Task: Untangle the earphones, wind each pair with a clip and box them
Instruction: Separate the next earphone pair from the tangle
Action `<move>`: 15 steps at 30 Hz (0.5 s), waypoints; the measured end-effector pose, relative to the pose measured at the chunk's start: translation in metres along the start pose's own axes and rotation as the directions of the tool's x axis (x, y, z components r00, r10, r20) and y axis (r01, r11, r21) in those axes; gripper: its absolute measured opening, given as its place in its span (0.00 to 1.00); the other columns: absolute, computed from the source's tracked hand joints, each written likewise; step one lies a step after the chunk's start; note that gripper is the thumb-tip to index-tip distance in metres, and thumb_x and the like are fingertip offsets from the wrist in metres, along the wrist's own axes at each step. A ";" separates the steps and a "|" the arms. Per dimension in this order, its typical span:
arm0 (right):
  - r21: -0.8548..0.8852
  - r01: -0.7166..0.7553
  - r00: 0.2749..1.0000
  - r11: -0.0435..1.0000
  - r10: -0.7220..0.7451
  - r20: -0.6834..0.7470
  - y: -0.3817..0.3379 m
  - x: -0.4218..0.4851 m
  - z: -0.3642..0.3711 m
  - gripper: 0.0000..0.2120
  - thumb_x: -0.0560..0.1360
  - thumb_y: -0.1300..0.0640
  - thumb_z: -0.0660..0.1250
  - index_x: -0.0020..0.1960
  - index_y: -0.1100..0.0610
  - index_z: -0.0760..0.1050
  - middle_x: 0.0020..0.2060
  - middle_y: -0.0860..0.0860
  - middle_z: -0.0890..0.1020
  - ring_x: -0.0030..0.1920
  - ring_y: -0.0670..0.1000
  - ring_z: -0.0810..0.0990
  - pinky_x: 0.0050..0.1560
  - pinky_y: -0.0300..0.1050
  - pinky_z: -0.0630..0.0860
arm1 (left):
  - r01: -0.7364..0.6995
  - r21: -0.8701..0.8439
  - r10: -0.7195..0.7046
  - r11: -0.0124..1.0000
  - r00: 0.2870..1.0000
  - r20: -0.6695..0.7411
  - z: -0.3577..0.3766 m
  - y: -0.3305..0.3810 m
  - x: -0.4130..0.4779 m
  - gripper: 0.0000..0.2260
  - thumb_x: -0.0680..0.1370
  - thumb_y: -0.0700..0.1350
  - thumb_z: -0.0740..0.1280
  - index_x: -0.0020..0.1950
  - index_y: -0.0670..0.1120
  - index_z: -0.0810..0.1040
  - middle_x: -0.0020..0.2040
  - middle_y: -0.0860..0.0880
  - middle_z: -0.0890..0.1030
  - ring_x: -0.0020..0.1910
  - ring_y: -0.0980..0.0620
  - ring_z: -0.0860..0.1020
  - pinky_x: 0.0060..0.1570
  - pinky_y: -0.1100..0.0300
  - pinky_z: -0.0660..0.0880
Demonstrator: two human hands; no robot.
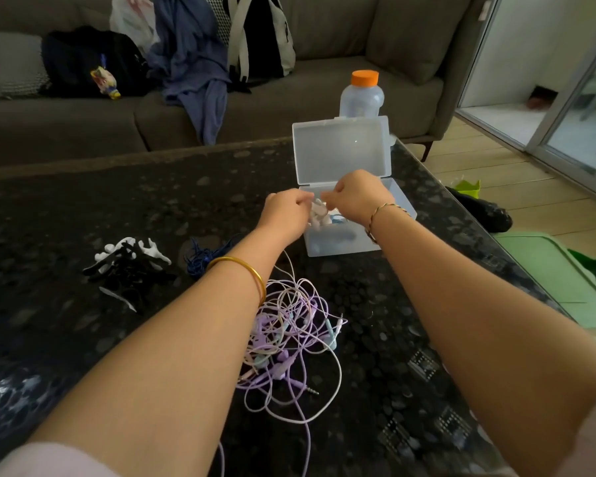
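Note:
A clear plastic box (341,247) stands open on the dark table, its lid (341,149) upright behind it. Over the box's left rim my left hand (284,213) and my right hand (356,196) both pinch a white wound earphone bundle with a clip (319,211). Blue and white pieces lie inside the box. A tangle of purple, pink and pale blue earphones (289,342) lies on the table between my forearms. A pile of black and white clips (129,265) sits to the left, with a dark blue cord (200,258) beside it.
A bottle with an orange cap (362,94) stands behind the box lid. A grey sofa (324,108) with bags and clothes runs along the far side. A green bin lid (558,280) and dark shoes (479,211) lie on the floor to the right.

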State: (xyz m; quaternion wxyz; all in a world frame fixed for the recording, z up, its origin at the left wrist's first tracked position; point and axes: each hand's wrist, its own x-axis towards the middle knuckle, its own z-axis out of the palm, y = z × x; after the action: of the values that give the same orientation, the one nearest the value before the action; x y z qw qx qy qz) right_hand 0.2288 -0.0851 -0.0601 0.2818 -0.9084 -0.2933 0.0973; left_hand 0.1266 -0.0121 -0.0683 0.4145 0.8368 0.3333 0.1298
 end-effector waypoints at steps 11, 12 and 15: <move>0.106 0.175 0.983 0.979 -0.167 -0.074 -0.011 -0.125 -0.016 0.10 0.78 0.61 0.62 0.54 0.57 0.81 0.49 0.53 0.80 0.46 0.54 0.80 0.48 0.44 0.79 | 0.131 0.020 -0.127 0.991 0.982 -0.140 -0.043 -0.011 -0.097 0.08 0.79 0.37 0.63 0.52 0.46 0.80 0.55 0.46 0.80 0.57 0.47 0.77 0.59 0.52 0.75; 0.122 0.170 0.984 0.978 -0.176 0.039 -0.012 -0.142 -0.017 0.09 0.77 0.63 0.63 0.53 0.57 0.81 0.47 0.54 0.81 0.43 0.53 0.81 0.44 0.41 0.80 | 0.137 0.050 -0.132 0.989 0.987 -0.089 -0.047 -0.011 -0.109 0.06 0.78 0.38 0.64 0.49 0.46 0.80 0.51 0.46 0.80 0.56 0.47 0.78 0.57 0.53 0.76; 0.125 0.157 0.952 0.980 -0.184 0.245 -0.016 -0.178 -0.012 0.08 0.75 0.68 0.64 0.48 0.60 0.79 0.40 0.58 0.83 0.34 0.51 0.82 0.37 0.40 0.81 | 0.155 0.152 -0.162 0.976 0.986 0.034 -0.055 -0.014 -0.138 0.03 0.77 0.40 0.67 0.45 0.44 0.81 0.48 0.44 0.81 0.51 0.46 0.79 0.49 0.55 0.75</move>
State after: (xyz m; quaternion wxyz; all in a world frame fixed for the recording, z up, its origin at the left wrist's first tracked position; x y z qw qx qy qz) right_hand 0.0808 -0.1847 -0.0389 0.2961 -0.8436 -0.3988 0.2041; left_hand -0.0096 -0.0638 -0.0369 0.3676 0.8389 0.3979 0.0520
